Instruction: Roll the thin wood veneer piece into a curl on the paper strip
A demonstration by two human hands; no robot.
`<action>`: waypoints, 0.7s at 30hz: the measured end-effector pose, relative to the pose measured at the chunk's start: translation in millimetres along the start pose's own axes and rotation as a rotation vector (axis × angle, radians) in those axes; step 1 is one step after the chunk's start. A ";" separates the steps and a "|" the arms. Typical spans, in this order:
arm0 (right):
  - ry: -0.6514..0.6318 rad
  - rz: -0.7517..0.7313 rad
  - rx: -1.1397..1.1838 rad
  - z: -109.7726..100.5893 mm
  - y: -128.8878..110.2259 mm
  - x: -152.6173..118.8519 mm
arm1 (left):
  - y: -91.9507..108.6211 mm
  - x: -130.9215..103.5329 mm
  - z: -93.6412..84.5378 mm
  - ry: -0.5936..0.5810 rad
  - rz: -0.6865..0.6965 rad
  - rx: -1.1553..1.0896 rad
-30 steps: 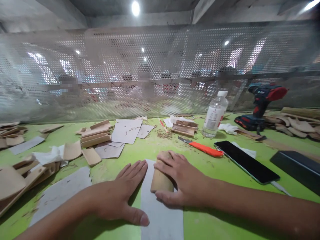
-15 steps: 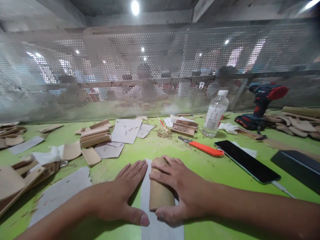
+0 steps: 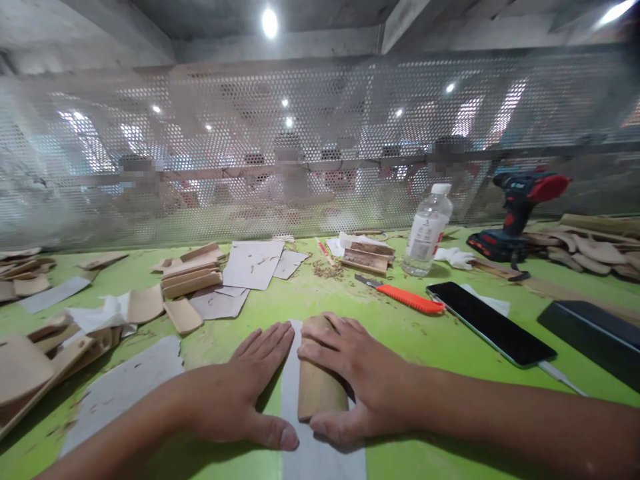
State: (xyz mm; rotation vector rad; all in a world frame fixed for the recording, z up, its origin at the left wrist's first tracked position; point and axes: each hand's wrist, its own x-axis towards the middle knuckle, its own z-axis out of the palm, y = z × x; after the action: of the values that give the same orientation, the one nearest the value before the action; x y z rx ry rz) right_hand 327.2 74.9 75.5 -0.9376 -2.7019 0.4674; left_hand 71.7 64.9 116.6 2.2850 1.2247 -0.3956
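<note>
A curved bamboo piece lies rounded side up on a pale strip of sandpaper or paper on the green table. My right hand is wrapped over its top and right side, thumb at the near end. My left hand lies flat with fingers stretched out, its fingertips and thumb tip at the strip's left edge, holding nothing. An orange-handled knife rests beyond my right hand, with a black phone to its right.
Bamboo pieces and grey sheets lie at the back left, with more bamboo at the far left. A water bottle, a cordless drill and a black block stand on the right. A perforated screen runs behind.
Both hands and the bamboo piece look almost unchanged. The view has shifted slightly, so the objects on the right appear a little further left.
</note>
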 end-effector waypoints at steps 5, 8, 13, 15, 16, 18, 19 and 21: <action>0.001 0.002 -0.003 -1.3 -0.4 0.3 | 2.2 -0.4 -1.6 -0.014 -0.009 0.012; 0.000 -0.005 0.001 0.1 0.8 -0.1 | 2.2 -0.3 -1.4 -0.013 -0.008 0.012; 0.026 -0.011 0.019 3.0 2.2 -0.9 | -0.2 -0.1 0.9 0.005 0.003 -0.002; 0.016 0.001 0.020 3.2 2.1 -0.9 | -1.9 0.2 2.4 0.016 0.017 -0.001; 0.010 0.005 0.020 3.0 2.0 -0.8 | -2.9 0.4 3.1 0.028 0.027 0.000; 0.004 0.007 0.021 2.5 1.9 -0.7 | -4.7 0.9 4.6 0.048 0.049 -0.006; 0.002 0.006 0.023 2.2 2.0 -0.7 | -5.3 1.1 5.1 0.052 0.057 -0.010; -0.004 0.005 0.029 1.6 2.1 -0.8 | -5.6 1.3 5.5 0.053 0.054 -0.014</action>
State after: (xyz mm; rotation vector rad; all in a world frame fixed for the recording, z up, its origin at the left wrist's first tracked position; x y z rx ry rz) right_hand 328.5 75.6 73.1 -0.9368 -2.6894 0.5087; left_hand 67.7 65.3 109.7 2.3248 1.1848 -0.3080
